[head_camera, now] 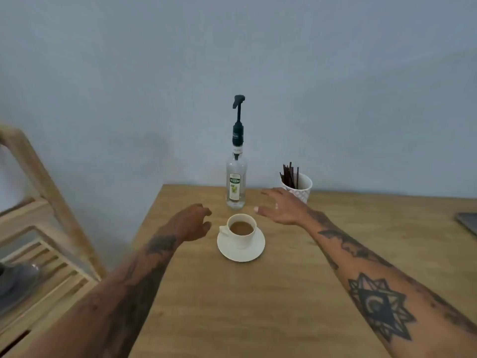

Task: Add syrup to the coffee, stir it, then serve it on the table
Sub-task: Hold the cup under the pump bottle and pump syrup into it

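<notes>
A white cup of brown coffee (241,228) stands on a white saucer (241,250) on the wooden table (258,306). Behind it stands a clear syrup bottle (236,184) with a tall dark pump on top. A white patterned cup holds several dark stir sticks (290,175) at the back right. My left hand (192,223) hovers just left of the coffee cup, fingers curled and apart, holding nothing. To the right of the cup and the bottle's base, my right hand (282,208) is spread flat and holds nothing.
A pale wall rises right behind the table. A wooden slatted rack (46,254) with a grey dish (15,280) stands to the left, below table level. A dark flat object (468,222) lies at the table's right edge.
</notes>
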